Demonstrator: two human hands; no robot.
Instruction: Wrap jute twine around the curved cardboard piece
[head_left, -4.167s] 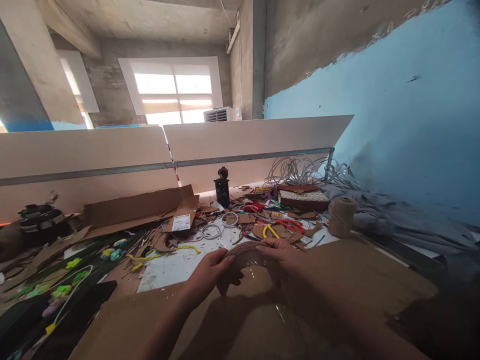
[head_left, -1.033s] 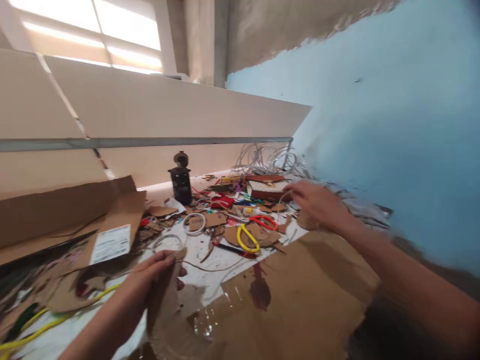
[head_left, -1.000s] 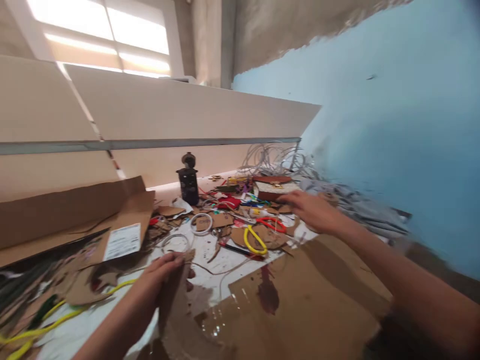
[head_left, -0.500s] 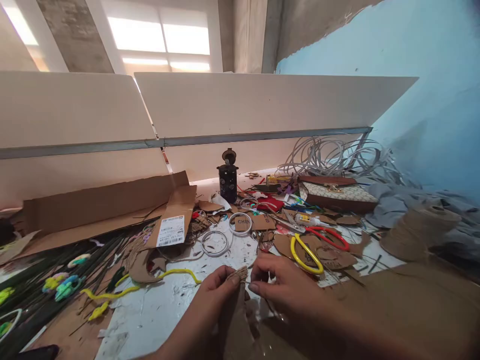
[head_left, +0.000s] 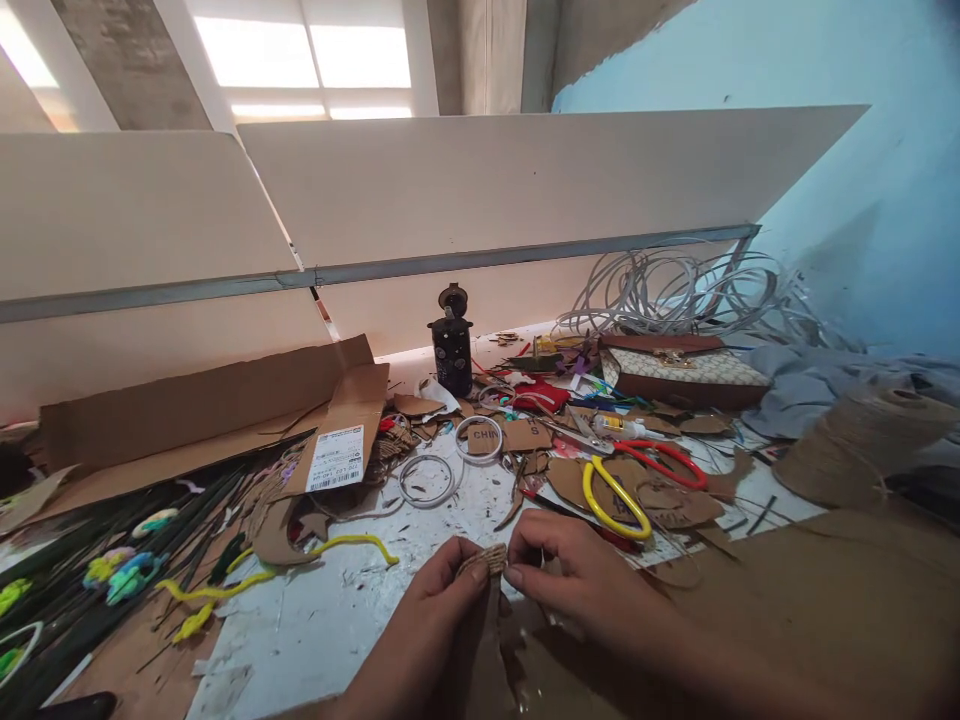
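Note:
My left hand (head_left: 439, 605) is closed on a narrow piece of cardboard. Its upper end (head_left: 492, 561) shows close tan ridges like wound twine, and the thumb presses against them. Right beside that end, my right hand (head_left: 564, 568) is closed in a pinch, its fingertips at the ridged edge. What lies between those fingertips is too small or hidden to make out. Beyond the hands are yellow-handled scissors (head_left: 616, 500), red-handled scissors (head_left: 667, 466) and cut cardboard pieces (head_left: 566, 480).
Two white rings (head_left: 426, 482) lie in the middle. A black bottle (head_left: 452, 358) with its lid up stands behind them. On the right are a twine cone (head_left: 862, 440), a handbag (head_left: 686, 375) and coiled strips (head_left: 667, 295). A cardboard box (head_left: 202, 415) and yellow cord (head_left: 352, 541) are left.
The camera view has shifted slightly. Both hands stay together at the ridged cardboard end, and the right fingertips are now a little closer to it.

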